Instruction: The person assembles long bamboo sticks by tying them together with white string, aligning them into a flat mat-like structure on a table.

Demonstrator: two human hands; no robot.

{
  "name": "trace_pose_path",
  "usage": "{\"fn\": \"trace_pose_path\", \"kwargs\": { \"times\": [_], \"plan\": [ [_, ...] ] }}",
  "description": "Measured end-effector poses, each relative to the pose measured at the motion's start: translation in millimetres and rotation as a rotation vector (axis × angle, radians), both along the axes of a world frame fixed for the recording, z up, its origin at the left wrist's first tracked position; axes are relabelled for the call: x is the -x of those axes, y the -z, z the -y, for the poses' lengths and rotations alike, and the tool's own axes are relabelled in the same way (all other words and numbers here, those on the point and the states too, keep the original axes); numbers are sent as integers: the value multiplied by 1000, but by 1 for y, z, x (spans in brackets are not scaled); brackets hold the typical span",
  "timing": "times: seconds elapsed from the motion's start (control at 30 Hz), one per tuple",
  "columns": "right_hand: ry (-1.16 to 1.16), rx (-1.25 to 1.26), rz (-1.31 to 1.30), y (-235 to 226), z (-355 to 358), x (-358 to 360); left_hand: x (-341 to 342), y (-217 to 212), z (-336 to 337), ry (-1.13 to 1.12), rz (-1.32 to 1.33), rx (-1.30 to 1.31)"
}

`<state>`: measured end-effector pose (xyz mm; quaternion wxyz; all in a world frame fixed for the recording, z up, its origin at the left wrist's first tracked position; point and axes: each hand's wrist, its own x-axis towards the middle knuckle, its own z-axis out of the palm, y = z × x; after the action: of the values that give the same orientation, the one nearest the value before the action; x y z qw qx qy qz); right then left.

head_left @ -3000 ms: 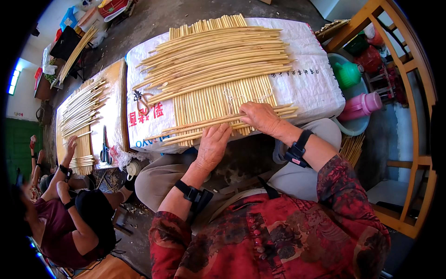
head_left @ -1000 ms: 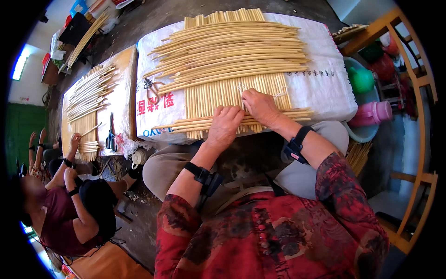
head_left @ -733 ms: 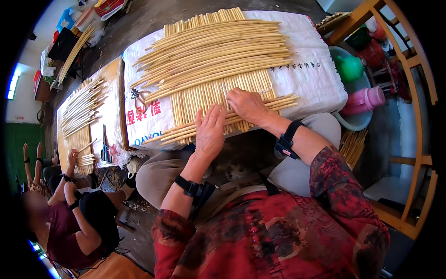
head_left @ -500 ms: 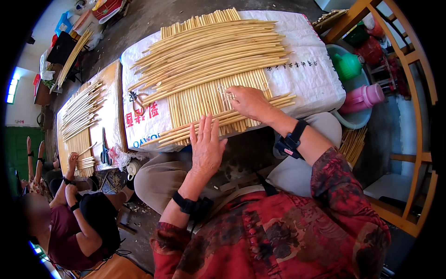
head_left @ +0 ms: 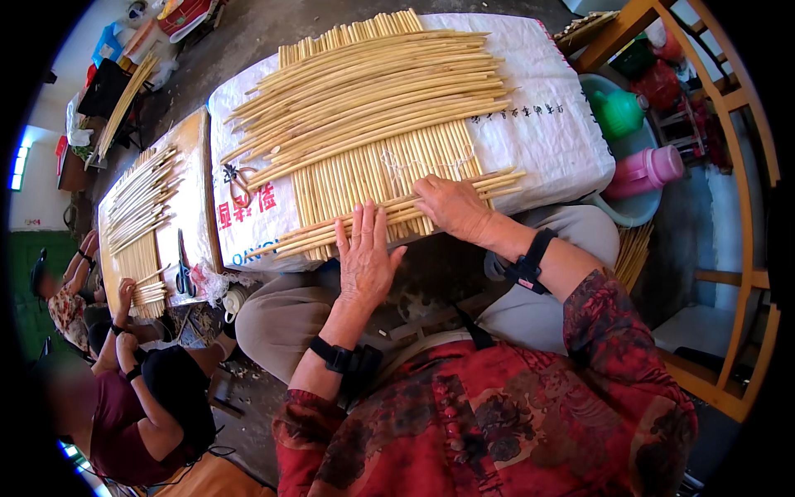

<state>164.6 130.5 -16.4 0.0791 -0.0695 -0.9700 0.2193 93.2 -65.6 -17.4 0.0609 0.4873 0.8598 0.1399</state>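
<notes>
A mat of side-by-side pale sticks (head_left: 339, 178) lies on the cloth-covered table before me. Several long thin sticks (head_left: 310, 234) run crosswise over its near edge. My left hand (head_left: 364, 255) rests on them with its fingers stretched out. To its right, my right hand (head_left: 455, 211) has its fingers curled over the same crosswise sticks, fingertips pressed down on them. Loose white string (head_left: 397, 163) lies on the mat just beyond my right hand. Farther back, a thick row of long sticks (head_left: 373, 91) covers the mat's upper part.
Scissors (head_left: 241, 184) lie at the mat's left. At left, another person works at a second table (head_left: 199, 166) with sticks and blue-handled scissors (head_left: 184, 277). A basin (head_left: 642, 209) with a pink flask (head_left: 650, 170) stands right, beside a wooden frame (head_left: 733, 248).
My right hand has let go of the white string and moved nearer, down onto the crosswise sticks. My left hand stays flat in almost the same place.
</notes>
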Motion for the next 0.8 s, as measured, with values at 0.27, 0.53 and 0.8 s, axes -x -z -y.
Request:
{"fn": "trace_pose_path", "kwargs": {
  "times": [0.27, 0.53, 0.8],
  "plan": [
    [-22, 26, -10, 0, 9, -10, -7, 3, 9, 15, 48, 26],
    [-49, -34, -126, 5, 11, -12, -8, 12, 13, 40, 25, -3],
    [-32, -13, -79, 8, 9, -11, -6, 9, 14, 60, 19, -31]
  ]
}}
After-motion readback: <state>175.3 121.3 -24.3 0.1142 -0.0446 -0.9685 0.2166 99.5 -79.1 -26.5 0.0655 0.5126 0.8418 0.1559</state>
